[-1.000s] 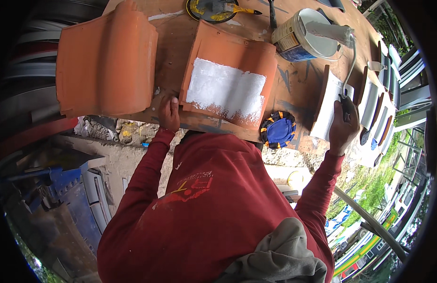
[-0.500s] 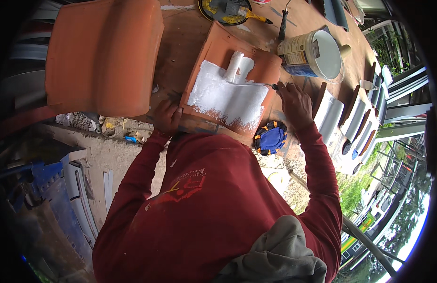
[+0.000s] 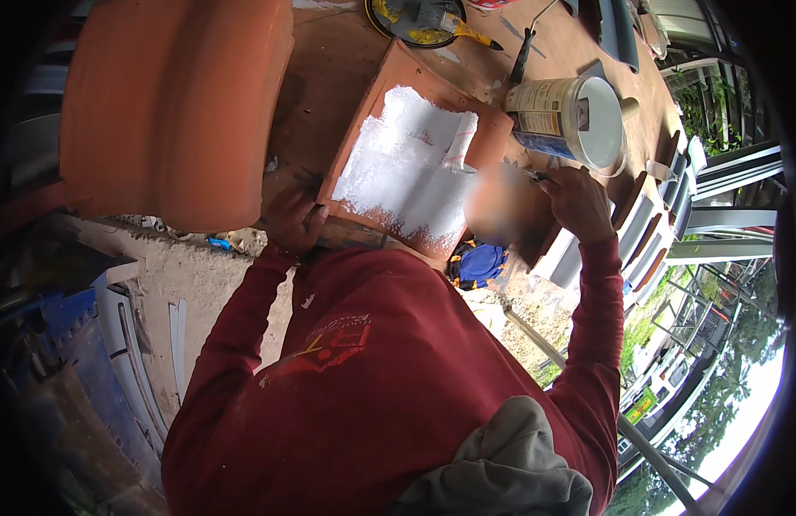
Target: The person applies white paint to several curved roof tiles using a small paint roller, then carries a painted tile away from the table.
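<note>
A curved terracotta roof tile [image 3: 492, 138] lies on the wooden table, much of its face under wet white paint [image 3: 398, 163]. At its lower left corner, my left hand [image 3: 296, 221] is closed on the edge. My right hand [image 3: 580, 205], right of the tile, grips the dark handle of a paint roller [image 3: 461, 142]. The roller's white sleeve rests on the painted face near the right side and is hard to tell from the paint. A blurred patch hides part of the tile's right edge and the table beside it.
A paint bucket [image 3: 548, 116] lies tipped beyond my right hand. A dark lid [image 3: 398, 26] holds a yellow-handled brush [image 3: 467, 30]. Another large tile [image 3: 174, 112] lies left, several painted pieces [image 3: 647, 228] right. A blue-black pouch [image 3: 480, 265] sits at the near table edge.
My right hand has moved right with the roller, whose sleeve has gone from the tile's upper middle to its right side. White paint now covers more of the upper face. My left hand stays at the corner.
</note>
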Demonstrator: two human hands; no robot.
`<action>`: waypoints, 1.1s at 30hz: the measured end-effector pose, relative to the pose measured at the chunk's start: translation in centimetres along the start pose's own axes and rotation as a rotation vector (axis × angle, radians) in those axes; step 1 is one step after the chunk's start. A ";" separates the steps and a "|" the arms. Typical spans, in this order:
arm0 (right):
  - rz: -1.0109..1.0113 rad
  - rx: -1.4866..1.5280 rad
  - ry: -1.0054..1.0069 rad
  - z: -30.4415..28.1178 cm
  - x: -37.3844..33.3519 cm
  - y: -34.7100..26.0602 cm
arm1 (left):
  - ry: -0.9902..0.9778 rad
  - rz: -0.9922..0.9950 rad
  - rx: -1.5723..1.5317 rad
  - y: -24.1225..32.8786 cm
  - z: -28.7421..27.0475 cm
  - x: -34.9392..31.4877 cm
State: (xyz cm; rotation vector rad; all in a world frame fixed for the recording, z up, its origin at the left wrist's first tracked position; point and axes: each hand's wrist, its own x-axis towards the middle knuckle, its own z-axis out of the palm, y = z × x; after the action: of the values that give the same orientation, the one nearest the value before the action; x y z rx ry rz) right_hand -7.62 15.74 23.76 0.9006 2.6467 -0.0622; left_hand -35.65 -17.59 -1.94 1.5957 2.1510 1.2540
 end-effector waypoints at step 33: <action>0.495 1.284 0.026 10.2 2.4 -3.3 | -0.073 -0.084 0.067 0.2 0.8 -0.6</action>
State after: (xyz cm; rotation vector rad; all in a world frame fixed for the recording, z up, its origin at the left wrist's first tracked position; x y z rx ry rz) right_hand -8.27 12.98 13.08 1.8320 2.0830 -1.7215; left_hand -34.84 -17.69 -2.50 1.5336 2.2124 1.0931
